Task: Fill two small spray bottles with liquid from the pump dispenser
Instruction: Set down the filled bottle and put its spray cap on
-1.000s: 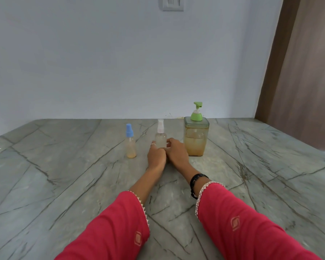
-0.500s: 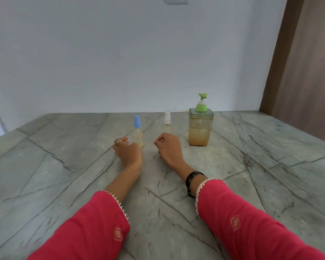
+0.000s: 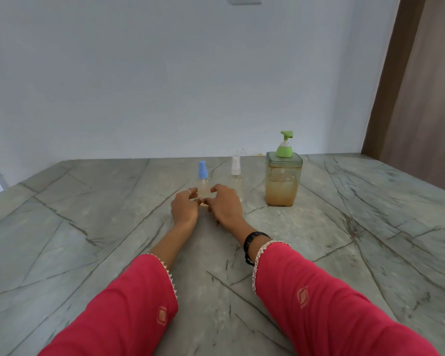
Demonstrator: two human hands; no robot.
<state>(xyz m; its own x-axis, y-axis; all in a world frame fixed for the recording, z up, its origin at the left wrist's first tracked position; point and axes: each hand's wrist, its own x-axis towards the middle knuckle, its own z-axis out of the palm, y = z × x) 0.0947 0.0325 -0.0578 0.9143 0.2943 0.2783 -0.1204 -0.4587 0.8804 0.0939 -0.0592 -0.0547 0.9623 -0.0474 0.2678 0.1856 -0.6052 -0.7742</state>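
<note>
I see blue-capped spray bottle [image 3: 203, 179] upright on counter [image 3: 88, 227], pale liquid low inside. Left hand [image 3: 185, 208] and right hand [image 3: 225, 205] both pinch its base. White-capped spray bottle [image 3: 236, 179] just beside; green-topped pump dispenser [image 3: 283, 179] half full, amber.

On the grey veined stone table [image 3: 88, 227], three containers stood in a row toward the far edge: the small blue-capped spray bottle [image 3: 203, 179] left, the small white-capped spray bottle [image 3: 235, 179] in the middle, the square green-topped pump dispenser [image 3: 283, 178] right. The left hand [image 3: 185, 208] and the right hand [image 3: 225, 205] flanked the leftmost bottle's base, on its near side.
</note>
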